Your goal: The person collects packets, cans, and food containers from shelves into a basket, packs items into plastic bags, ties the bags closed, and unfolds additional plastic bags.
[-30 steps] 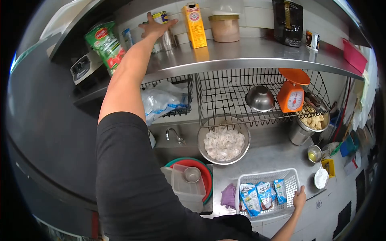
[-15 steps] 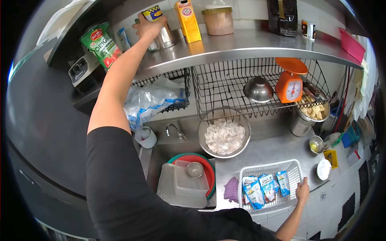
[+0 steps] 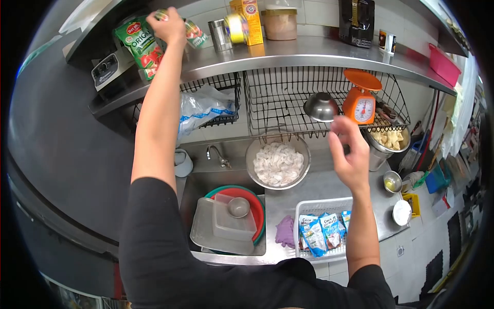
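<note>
My left hand (image 3: 169, 27) is up at the shelf, its fingers closed round a small printed packet (image 3: 195, 35) in green, red and white. Part of that packet is hidden by the hand. Just left stands a green pouch (image 3: 138, 45) with tomatoes on it. To the right are a bare metal can (image 3: 221, 35) and a blurred yellow-labelled can (image 3: 236, 29), close to a yellow box (image 3: 250, 21). My right hand (image 3: 351, 157) is raised over the counter below the orange scale (image 3: 360, 103), thumb and fingers apart, holding nothing.
A white basket (image 3: 303, 208) of blue pouches sits on the counter beside a purple cloth (image 3: 284, 232). Behind is a bowl of pale pieces (image 3: 278, 165). The sink (image 3: 188, 206) holds tubs and plastic containers. A wire rack (image 3: 278, 98) hangs under the shelf (image 3: 309, 54).
My left hand has left the cans and moved left to the packet. The yellow-labelled can now sits by the box. My right hand has let go of the basket and risen.
</note>
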